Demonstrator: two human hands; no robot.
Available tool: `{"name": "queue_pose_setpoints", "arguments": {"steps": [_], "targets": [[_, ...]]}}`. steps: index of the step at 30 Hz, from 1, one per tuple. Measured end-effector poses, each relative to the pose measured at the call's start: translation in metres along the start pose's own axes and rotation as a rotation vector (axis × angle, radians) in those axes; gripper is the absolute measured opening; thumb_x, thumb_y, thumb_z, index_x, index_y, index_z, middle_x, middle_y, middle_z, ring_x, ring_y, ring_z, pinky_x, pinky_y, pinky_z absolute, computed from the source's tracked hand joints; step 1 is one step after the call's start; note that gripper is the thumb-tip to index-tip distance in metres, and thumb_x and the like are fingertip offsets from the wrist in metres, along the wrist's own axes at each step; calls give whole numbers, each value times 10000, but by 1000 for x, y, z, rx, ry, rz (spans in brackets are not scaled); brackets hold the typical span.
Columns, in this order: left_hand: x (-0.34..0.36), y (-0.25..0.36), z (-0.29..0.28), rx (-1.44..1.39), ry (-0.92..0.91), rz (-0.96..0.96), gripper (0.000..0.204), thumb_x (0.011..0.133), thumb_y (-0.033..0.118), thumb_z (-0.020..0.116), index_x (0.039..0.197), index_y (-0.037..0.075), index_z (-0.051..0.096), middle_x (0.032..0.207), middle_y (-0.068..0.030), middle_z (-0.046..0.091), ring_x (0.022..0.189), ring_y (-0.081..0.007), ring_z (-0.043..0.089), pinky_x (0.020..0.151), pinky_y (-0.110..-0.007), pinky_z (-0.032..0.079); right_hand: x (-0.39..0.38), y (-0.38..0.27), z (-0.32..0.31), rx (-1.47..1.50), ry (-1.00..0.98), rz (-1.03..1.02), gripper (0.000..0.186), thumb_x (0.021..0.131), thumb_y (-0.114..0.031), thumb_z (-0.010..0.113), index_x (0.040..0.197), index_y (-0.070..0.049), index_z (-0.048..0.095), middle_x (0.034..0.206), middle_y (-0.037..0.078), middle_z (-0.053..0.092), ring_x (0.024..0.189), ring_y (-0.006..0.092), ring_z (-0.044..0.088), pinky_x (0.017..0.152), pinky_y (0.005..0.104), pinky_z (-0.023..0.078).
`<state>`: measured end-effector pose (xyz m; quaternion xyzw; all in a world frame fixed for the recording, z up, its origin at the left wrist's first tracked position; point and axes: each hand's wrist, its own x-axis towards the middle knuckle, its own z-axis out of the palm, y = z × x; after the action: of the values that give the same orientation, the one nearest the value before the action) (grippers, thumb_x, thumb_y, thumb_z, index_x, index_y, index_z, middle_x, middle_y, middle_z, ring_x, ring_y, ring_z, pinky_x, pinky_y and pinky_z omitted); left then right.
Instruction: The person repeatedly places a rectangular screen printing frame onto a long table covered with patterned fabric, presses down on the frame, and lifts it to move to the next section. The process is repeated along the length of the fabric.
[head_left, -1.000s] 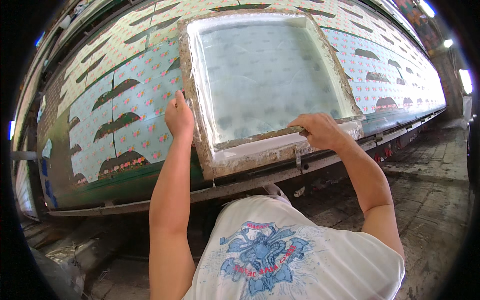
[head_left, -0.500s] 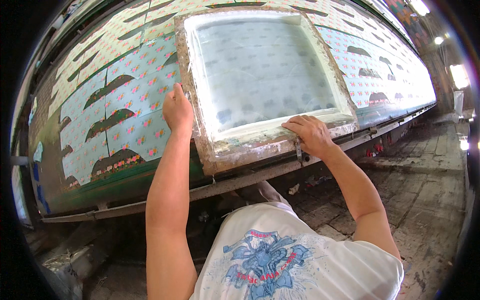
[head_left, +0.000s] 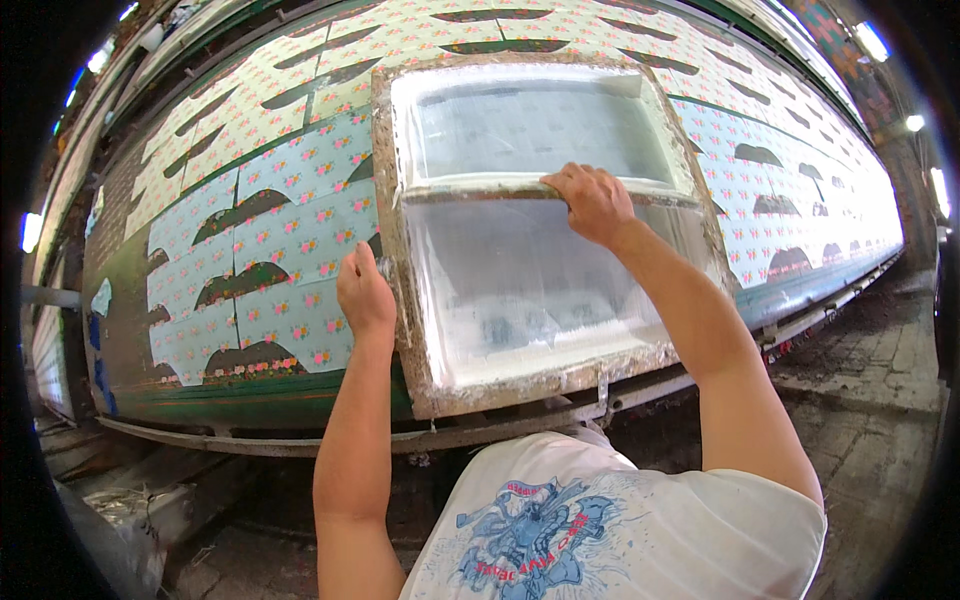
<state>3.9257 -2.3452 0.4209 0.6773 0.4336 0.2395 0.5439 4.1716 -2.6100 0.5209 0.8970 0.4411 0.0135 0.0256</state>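
A wooden screen-printing frame (head_left: 388, 160) with a pale mesh (head_left: 500, 290) lies tilted on the long table. Across the middle of the mesh stretches a squeegee (head_left: 470, 191), its long bar running from side to side. My right hand (head_left: 595, 205) is closed over the bar toward its right part. At the frame's left side, my left hand (head_left: 364, 290) is curled with the thumb up, closed on the frame's edge; its fingertips are partly hidden. Under and around the frame lie light blue floral sheets (head_left: 320, 290) with dark curved gaps.
Cream floral sheets (head_left: 340, 60) cover the far part of the table. A metal rail (head_left: 250, 443) follows the table's near edge, with a small metal bracket (head_left: 602, 390) by the frame. To the right is a worn paved floor (head_left: 850, 390).
My right hand has pushed the squeegee from the frame's near edge up to the middle of the mesh. My left hand stays at the frame's left side. The view has shifted somewhat.
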Motion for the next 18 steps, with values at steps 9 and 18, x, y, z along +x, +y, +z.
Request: {"name": "queue_pose_setpoints", "arguments": {"steps": [9, 18], "targets": [[-5, 2, 3, 99, 98, 0, 486, 1166, 385, 536, 1244, -63, 706, 1107, -174, 726, 1018, -291, 663, 937, -425, 512, 153, 79, 11, -5, -8, 5, 488, 924, 7, 605, 1329, -219, 758, 1229, 133, 728, 1191, 367, 707, 1033, 511, 562], [0, -10, 8, 169, 179, -85, 526, 1177, 406, 526, 1300, -76, 699, 1205, -201, 716, 1067, -324, 666, 941, -434, 525, 212, 125, 40, -5, 136, -39, 553, 899, 28, 583, 1357, -227, 759, 1262, 95, 734, 1209, 347, 704, 1050, 486, 567]]}}
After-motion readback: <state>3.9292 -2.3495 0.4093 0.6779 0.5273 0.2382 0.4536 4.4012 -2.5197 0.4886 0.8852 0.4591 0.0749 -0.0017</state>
